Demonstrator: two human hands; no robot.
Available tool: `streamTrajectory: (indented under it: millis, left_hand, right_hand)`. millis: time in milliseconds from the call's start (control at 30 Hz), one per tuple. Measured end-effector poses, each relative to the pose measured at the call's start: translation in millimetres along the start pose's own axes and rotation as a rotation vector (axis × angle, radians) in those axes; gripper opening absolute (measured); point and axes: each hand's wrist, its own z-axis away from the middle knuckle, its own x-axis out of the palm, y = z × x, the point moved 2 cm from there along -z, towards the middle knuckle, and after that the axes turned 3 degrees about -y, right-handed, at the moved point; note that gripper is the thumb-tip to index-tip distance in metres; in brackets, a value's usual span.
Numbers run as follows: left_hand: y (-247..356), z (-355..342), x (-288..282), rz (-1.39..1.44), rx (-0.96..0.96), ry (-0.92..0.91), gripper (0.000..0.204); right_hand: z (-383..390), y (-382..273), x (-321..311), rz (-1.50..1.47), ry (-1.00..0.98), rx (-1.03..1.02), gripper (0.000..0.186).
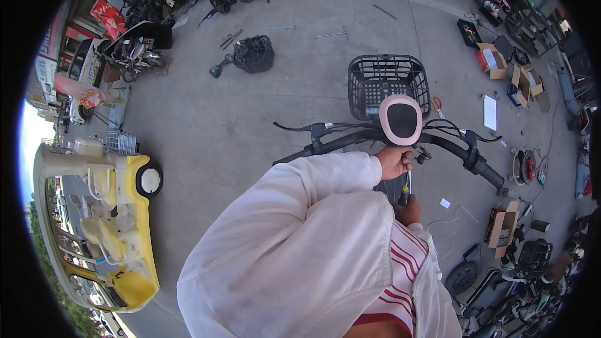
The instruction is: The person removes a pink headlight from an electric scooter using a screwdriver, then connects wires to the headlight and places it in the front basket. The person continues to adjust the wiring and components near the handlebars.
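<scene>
2 hands (394,163) near pink-rimmed display (400,119), right (410,212) holding screwdriver (404,194)

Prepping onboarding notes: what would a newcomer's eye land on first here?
Probably the pink-rimmed dark panel mid-handlebars, right of the picture's centre, with a black basket just beyond it. Close below the panel is the left hand; nearer the body, the right hand grips a screwdriver pointing toward it. The bright yellow vehicle at far left also stands out.
</scene>
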Motion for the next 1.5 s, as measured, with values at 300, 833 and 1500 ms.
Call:
streamTrajectory:
  millis: [300, 833, 1500]
  left_hand:
    - [2.5, -1.0, 1.5, -0.009, -0.014, -0.049, 0.027]
    - [-1.9, -11.7, -10.1, 0.316, -0.155, -0.322, 0.026]
    - [-10.4, -21.8, -9.1, 0.178, -0.028, -0.388, 0.018]
  right_hand:
    - [5.9, 6.1, 0.5, -0.001, 0.082, -0.07, 0.052]
    - [60.5, 59.9, 29.4, -0.194, 0.32, 0.026, 0.055]
    - [109.8, 56.1, 31.3, -0.382, 0.284, 0.086, 0.035]
